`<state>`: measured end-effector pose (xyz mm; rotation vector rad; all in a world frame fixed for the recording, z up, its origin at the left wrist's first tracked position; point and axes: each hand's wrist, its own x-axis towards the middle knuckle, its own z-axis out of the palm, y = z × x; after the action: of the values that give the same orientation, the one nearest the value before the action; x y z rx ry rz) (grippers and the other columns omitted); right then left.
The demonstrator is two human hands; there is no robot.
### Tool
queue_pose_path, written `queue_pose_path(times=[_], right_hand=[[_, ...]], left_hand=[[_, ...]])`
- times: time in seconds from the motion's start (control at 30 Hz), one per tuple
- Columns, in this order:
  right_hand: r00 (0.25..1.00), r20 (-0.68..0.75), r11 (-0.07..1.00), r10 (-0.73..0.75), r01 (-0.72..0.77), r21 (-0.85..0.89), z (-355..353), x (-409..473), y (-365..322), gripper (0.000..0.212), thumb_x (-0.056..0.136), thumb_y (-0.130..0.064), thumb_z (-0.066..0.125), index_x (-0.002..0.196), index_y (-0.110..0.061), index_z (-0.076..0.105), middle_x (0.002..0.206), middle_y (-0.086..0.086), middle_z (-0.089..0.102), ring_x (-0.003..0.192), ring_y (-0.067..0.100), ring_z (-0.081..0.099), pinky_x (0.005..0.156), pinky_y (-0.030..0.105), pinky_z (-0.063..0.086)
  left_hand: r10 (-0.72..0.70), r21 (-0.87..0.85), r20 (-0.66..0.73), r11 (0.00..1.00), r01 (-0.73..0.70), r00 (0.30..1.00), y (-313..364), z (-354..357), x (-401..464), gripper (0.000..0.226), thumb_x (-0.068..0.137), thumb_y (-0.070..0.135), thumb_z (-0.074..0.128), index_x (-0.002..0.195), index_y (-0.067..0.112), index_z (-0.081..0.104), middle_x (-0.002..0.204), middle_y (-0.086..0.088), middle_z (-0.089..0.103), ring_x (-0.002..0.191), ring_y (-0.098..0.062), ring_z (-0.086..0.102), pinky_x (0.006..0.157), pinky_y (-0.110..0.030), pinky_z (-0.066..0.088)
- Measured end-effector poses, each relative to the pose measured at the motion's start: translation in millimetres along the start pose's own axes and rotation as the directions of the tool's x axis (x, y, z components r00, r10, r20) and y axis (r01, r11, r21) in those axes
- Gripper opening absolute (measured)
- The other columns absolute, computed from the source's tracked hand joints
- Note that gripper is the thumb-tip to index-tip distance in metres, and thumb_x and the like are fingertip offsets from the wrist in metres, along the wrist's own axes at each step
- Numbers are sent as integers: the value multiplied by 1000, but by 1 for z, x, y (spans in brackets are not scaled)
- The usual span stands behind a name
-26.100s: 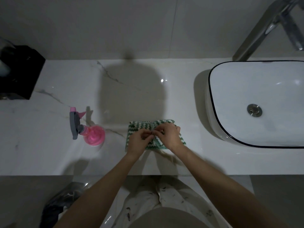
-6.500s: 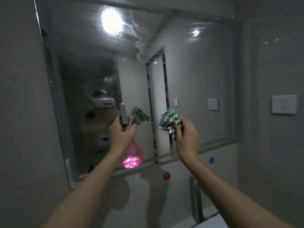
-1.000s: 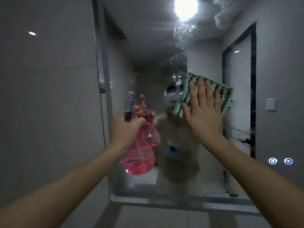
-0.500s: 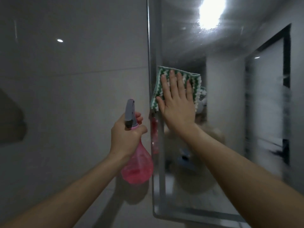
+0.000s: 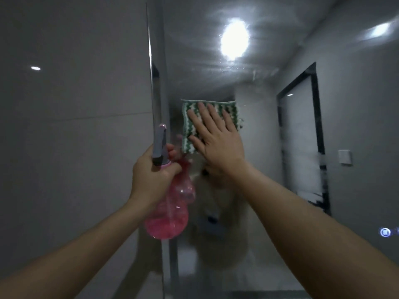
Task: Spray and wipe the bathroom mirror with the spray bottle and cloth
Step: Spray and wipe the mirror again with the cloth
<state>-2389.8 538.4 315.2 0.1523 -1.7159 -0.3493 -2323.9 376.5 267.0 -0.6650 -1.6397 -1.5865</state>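
I read this as the wiping step. My right hand (image 5: pixel 218 140) lies flat and open, fingers spread, pressing the green-and-white zigzag knitted cloth (image 5: pixel 190 126) against the frameless wall mirror (image 5: pixel 269 147), just right of its left edge. My left hand (image 5: pixel 151 176) is closed round the neck of the pink translucent plastic spray bottle with a grey trigger head (image 5: pixel 166 212), held upright at about 8 o'clock from the cloth, close to the glass (whether it touches I cannot tell). Droplets and streaks show near the reflected ceiling light (image 5: pixel 234 41) at 12 o'clock. Next, I judge, the cloth must sweep up and toward 3 o'clock with steady flat pressure, the bottle kept clear.
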Motion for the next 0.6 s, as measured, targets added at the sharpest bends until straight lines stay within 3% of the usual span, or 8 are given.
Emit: queue_pose_path(times=[0.07,0.17,0.27,0.4,0.5,0.6], right_hand=[[998,39,998,58,-58,-15,-8,-3,34,60,95,-50,20,148,-23,30,154,6,28,141,23,28,114,41,7],[988,62,990,142,-140,-29,-14,-17,92,63,93,-53,4,151,-26,3,159,2,1,146,18,2,113,36,-11],[973,22,973,228,-227,-42,-16,-39,143,61,95,-54,3,149,-28,-8,155,-1,-11,143,13,-8,112,33,-17],[959,17,959,281,-281,-33,-19,-60,182,60,98,-52,10,151,-24,3,156,2,-1,144,16,2,113,33,-13],[954,1,954,300,-300,0,-21,-61,181,60,98,-49,14,151,-22,10,157,6,10,145,20,10,114,35,-9],[923,-30,921,384,-381,85,-19,-53,165,59,97,-45,15,149,-19,10,156,10,15,144,25,14,113,35,-10]], left_hand=[[5,-22,43,1000,-4,999,14,26,2,30,64,-4,69,78,21,63,78,3,67,79,-14,63,73,-23,48],[19,-43,129,999,-14,991,35,73,-1,30,69,-12,65,78,17,63,80,-1,68,80,-15,64,71,-20,51],[37,-74,152,997,-26,988,49,115,-3,25,63,-1,69,82,15,63,82,-5,68,82,-19,65,77,-25,53],[59,-72,168,996,-47,984,63,151,-3,31,70,-10,65,91,13,63,85,-8,67,85,-21,65,81,-28,53],[88,-28,175,996,-85,981,71,156,-2,31,72,-8,65,98,9,64,89,-9,69,83,-17,65,66,-11,51],[120,20,195,992,-127,973,75,148,6,26,72,-6,67,93,11,64,87,-3,69,79,-10,64,59,-5,47]])
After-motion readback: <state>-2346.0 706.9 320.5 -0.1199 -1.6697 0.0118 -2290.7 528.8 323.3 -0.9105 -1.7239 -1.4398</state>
